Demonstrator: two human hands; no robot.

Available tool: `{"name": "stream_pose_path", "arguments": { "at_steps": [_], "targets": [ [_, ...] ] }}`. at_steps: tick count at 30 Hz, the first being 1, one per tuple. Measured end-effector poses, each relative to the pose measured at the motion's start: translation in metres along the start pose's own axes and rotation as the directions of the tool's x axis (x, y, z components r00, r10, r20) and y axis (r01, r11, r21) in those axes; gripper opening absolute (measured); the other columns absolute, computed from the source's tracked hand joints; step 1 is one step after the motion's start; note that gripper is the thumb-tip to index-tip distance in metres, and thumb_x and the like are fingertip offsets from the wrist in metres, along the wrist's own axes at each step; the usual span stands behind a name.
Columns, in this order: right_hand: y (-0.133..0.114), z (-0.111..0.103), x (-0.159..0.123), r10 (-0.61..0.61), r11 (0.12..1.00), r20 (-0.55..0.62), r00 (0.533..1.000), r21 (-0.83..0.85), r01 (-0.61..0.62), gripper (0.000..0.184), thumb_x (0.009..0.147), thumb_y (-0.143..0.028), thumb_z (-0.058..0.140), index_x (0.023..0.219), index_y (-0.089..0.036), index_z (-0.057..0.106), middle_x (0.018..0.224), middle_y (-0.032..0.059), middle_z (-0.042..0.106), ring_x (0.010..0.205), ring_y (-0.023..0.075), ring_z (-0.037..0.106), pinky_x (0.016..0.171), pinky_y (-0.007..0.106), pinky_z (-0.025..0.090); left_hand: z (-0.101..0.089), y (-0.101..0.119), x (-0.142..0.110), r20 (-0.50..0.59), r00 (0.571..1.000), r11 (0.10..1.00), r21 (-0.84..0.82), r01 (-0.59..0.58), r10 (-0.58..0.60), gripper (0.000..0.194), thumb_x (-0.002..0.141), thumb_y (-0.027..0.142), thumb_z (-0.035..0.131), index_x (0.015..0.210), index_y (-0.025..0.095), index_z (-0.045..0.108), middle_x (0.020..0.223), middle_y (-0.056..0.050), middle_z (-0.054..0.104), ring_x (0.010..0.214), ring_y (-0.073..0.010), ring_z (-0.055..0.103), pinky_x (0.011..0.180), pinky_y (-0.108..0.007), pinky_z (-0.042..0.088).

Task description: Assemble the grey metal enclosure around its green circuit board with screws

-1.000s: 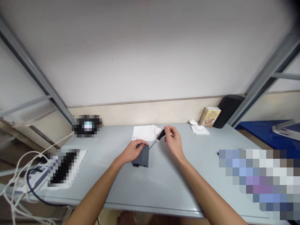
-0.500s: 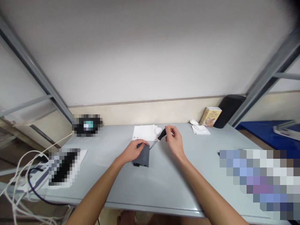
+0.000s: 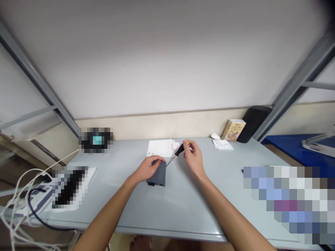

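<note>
A small dark grey box-shaped device (image 3: 160, 176) lies on the grey table (image 3: 146, 212), with ports along its near edge. My left hand (image 3: 149, 168) is wrapped over its left side and holds it down. In my right hand (image 3: 193, 155) is a screwdriver (image 3: 180, 150) with a black handle, gripped at the end by the fingertips. Its thin metal shaft slants down to the left, and the tip meets the device's right side edge; the exact contact is too small to make out. Behind the device lies white paper (image 3: 160, 148) with several tiny dark specks on it, and a white rounded object (image 3: 175, 146).
At the back right stand a yellow box (image 3: 233, 130), crumpled tissues (image 3: 222, 144) and a black cylinder (image 3: 255, 122). White cables (image 3: 16, 209) and a power strip (image 3: 39, 198) lie at the left. Blurred-out items cover both table sides. Metal posts (image 3: 39, 76) flank the table.
The view has shifted very slightly. My left hand stays on the device, and the screwdriver keeps almost the same slant against its side, with my right fingers slightly moved on the handle.
</note>
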State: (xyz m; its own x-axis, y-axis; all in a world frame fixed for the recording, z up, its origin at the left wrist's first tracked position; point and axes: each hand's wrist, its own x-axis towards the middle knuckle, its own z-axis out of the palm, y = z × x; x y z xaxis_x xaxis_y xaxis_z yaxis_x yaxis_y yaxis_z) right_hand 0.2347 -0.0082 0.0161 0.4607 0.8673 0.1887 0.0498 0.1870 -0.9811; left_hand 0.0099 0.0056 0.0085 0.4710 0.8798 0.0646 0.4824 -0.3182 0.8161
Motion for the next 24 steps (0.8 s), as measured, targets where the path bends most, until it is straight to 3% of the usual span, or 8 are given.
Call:
{"name": "stream_pose_path", "arguments": {
  "at_steps": [13, 20, 24],
  "targets": [
    [-0.0025, -0.0007, -0.0011, 0.005, 1.0, 0.006, 1.0, -0.007, -0.005, 0.049, 0.085, -0.068, 0.062, 0.098, -0.021, 0.066, 0.084, -0.0007, 0.06, 0.059, 0.0116, 0.049, 0.06, 0.028, 0.041, 0.0, 0.0004, 0.0004, -0.006, 0.999, 0.999, 0.017, -0.048, 0.048, 0.032, 0.098, 0.034, 0.048, 0.107, 0.023, 0.078, 0.117, -0.007, 0.075, 0.107, -0.0248, 0.069, 0.091, -0.035, 0.058],
    [-0.0031, -0.0011, 0.0002, -0.009, 1.0, -0.028, 1.0, -0.005, 0.009, 0.046, 0.086, -0.065, 0.062, 0.098, -0.02, 0.067, 0.084, -0.001, 0.059, 0.06, 0.0115, 0.05, 0.059, 0.027, 0.041, -0.0001, 0.0008, -0.0009, 0.011, 1.0, 1.0, -0.007, 0.001, -0.001, 0.034, 0.099, 0.038, 0.048, 0.108, 0.022, 0.077, 0.118, -0.007, 0.074, 0.098, -0.024, 0.07, 0.072, -0.03, 0.058],
    [-0.0028, -0.0009, 0.0005, -0.011, 1.0, -0.034, 0.999, 0.008, 0.012, 0.047, 0.085, -0.065, 0.062, 0.097, -0.02, 0.066, 0.083, -0.0007, 0.059, 0.06, 0.012, 0.05, 0.06, 0.028, 0.042, 0.0003, 0.0011, -0.0011, -0.005, 1.0, 1.0, -0.007, -0.02, 0.02, 0.034, 0.099, 0.036, 0.048, 0.106, 0.022, 0.078, 0.116, -0.006, 0.075, 0.1, -0.0238, 0.07, 0.08, -0.031, 0.058]
  ]
}}
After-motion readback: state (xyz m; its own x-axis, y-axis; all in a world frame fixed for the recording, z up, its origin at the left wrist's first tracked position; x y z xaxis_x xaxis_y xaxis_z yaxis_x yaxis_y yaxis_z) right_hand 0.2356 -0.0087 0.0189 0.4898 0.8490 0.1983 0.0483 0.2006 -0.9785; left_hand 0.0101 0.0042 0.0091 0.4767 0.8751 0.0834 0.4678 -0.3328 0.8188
